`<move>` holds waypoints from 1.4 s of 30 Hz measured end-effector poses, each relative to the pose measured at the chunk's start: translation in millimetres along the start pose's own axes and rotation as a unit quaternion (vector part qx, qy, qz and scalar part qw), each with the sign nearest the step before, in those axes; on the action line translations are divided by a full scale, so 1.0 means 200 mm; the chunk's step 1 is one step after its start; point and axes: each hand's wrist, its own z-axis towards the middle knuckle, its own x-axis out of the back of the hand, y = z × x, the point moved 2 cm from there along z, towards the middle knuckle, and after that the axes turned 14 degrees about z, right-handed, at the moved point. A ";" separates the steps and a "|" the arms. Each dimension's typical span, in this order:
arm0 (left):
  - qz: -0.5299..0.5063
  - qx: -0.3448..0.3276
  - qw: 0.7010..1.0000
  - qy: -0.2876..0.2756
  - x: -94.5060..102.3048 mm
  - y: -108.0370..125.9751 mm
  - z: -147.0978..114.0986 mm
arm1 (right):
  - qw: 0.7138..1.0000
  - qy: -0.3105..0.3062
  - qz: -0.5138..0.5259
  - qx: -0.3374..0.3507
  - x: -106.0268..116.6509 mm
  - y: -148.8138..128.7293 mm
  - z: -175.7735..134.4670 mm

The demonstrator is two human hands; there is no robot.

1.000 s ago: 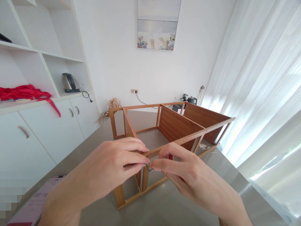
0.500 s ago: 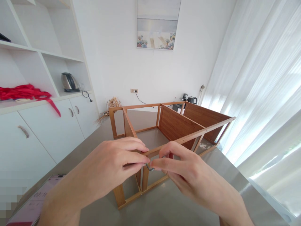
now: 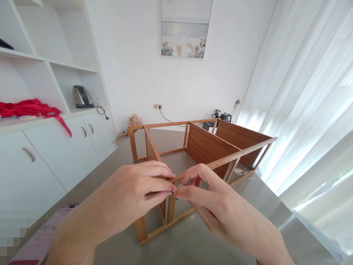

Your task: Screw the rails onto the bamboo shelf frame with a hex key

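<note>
A small bent metal hex key (image 3: 173,193) shows between my fingertips, mostly covered by them. My right hand (image 3: 212,195) is closed on it, with thumb and forefinger pinching its outer part. At the key's other end, the thumb and a finger of my left hand (image 3: 132,191) are pressed together, while its upper fingers rest against the front rail. That rail belongs to a brown wooden shelf frame (image 3: 228,159), which lies on its side with its panels standing across it. The screw or hole under my fingertips is hidden.
The frame lies on a grey tabletop (image 3: 220,244). By my left forearm is a phone (image 3: 35,239) showing a timer. White cabinets (image 3: 57,154) stand to the left, with a kettle (image 3: 82,96) and red cloth (image 3: 30,108) on their shelves. Sheer curtains (image 3: 309,92) hang to the right.
My right hand has turned slightly, its fingertips shifting a little left toward my left hand. Less of the hex key shows now. My left hand and the frame hold almost still.
</note>
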 end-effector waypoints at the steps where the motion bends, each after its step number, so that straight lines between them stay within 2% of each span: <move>1: 0.000 0.000 1.000 0.000 0.00 0.00 0.00 | 1.000 0.000 -0.003 -0.003 0.00 0.00 0.00; 7: 0.005 0.002 1.000 0.003 0.00 0.00 -0.01 | 0.999 -0.003 -0.024 -0.034 0.01 0.03 -0.01; 15: 0.008 -0.001 1.000 0.007 0.00 -0.01 -0.02 | 0.996 -0.066 0.002 -0.067 -0.01 0.04 -0.01; 23: 0.001 0.013 1.000 0.008 -0.01 -0.01 -0.02 | 0.986 -0.106 -0.049 -0.121 -0.05 0.04 -0.02; 42: -0.018 0.019 1.000 -0.003 0.00 0.00 -0.01 | 0.990 -0.097 -0.010 -0.099 -0.07 0.03 0.01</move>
